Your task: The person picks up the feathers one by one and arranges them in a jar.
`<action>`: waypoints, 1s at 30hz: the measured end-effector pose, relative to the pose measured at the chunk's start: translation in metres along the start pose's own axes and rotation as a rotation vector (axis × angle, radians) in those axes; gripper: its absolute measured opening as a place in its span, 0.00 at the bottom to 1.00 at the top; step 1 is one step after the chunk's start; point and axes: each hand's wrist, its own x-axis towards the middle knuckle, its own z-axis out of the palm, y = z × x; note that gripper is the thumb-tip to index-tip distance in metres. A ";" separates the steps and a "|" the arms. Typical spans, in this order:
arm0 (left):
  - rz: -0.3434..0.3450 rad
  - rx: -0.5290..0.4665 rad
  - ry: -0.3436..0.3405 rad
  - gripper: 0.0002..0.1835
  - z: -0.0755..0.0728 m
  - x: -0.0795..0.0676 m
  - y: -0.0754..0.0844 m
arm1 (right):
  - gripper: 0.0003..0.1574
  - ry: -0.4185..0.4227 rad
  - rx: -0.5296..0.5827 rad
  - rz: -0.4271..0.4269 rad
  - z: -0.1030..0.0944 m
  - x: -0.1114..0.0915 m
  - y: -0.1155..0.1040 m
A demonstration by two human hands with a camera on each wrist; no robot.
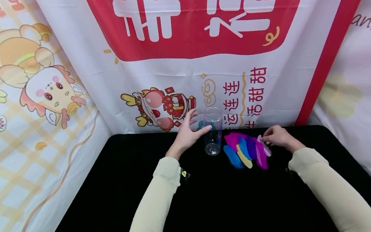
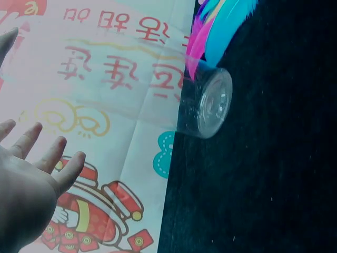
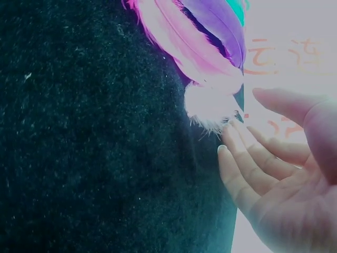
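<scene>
A tall clear cylindrical container point(image 1: 213, 147) stands upright near the table's back edge. My left hand point(image 1: 187, 133) is beside it, thumb and fingers spread; its thumb overlaps the container in the head view. In the left wrist view, several fingers point(image 2: 69, 169) are extended below the container's side. To the right lies a fan of feathers: blue point(image 1: 233, 158), yellow point(image 1: 244, 156), purple point(image 1: 251, 148) and magenta point(image 1: 261, 156). At the fan's right end, my right hand point(image 1: 278, 136) reaches a pale pink feather point(image 1: 266, 148). Its fingertips are at the white fluff point(image 3: 208, 108), with the thumb apart.
The black table point(image 1: 226, 208) meets a white and red printed cloth point(image 1: 155, 70) right behind the container and feathers. A patterned cloth point(image 1: 25, 144) hangs on the left, a pale one point(image 1: 353, 97) on the right. A small yellow-and-dark item point(image 1: 184, 174) shows at my left cuff.
</scene>
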 end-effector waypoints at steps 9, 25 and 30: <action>0.020 -0.004 -0.007 0.51 0.011 0.002 0.003 | 0.16 0.017 -0.011 0.000 0.005 0.001 -0.003; -0.010 -0.015 -0.021 0.51 0.029 0.010 0.009 | 0.14 0.029 0.000 0.048 0.008 0.012 0.008; -0.001 -0.020 -0.011 0.50 0.030 0.013 0.010 | 0.09 0.030 0.004 0.034 0.007 0.015 0.009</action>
